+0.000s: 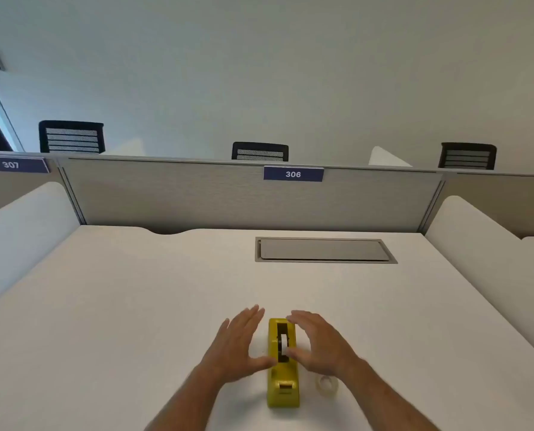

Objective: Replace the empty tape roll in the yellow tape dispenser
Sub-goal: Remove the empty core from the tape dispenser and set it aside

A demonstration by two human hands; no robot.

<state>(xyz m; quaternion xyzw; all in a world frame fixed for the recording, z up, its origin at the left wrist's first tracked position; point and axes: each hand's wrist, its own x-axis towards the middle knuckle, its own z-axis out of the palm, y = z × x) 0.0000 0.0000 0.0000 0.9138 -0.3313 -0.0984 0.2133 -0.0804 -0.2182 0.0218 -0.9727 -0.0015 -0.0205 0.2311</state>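
Note:
The yellow tape dispenser (283, 381) lies lengthwise on the white desk (135, 306), its cutter end toward me. A small white roll core (283, 343) sits in its black slot. My left hand (237, 346) hovers just left of the dispenser, fingers spread, thumb tip at its side. On the other side my right hand (321, 343) is open too, with its thumb near the core. A clear tape roll (326, 384) lies flat on the desk to the right of the dispenser, partly under my right wrist.
A grey cable hatch (324, 250) is set into the desk further back. A grey partition (228, 194) labelled 306 closes off the far edge, and white side dividers (477, 237) flank the desk. Black chair backs (259, 150) show beyond.

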